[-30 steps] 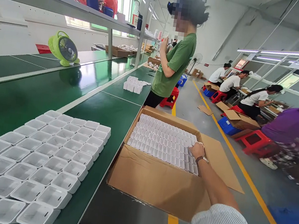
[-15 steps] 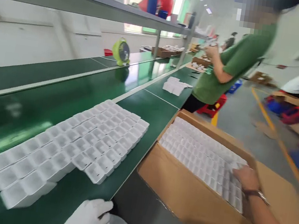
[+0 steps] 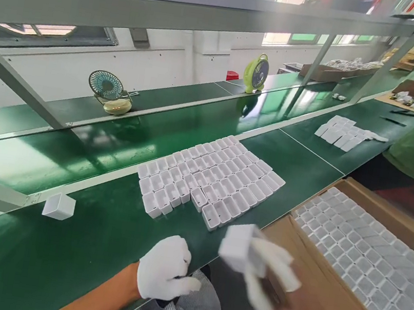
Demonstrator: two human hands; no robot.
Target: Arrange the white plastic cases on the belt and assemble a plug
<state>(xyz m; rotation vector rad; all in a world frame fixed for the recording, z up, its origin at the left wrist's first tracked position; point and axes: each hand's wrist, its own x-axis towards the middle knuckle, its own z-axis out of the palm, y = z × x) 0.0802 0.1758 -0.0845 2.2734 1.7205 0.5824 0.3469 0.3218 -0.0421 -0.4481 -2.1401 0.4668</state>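
We noted our right hand (image 3: 273,284), blurred, with white fingertip covers, pinching one small white box (image 3: 237,246) above the near edge of the green bench (image 3: 60,252). Our gloved left hand (image 3: 164,268) hung loosely curled at that edge, holding nothing. A block of white boxes (image 3: 210,184) already lay open side up in rows on the bench, ragged along its near side. One lone box (image 3: 59,205) sat well apart to the left. The cardboard carton (image 3: 326,297) on the right remained packed with boxes. By our judgement, most of the unloading was left.
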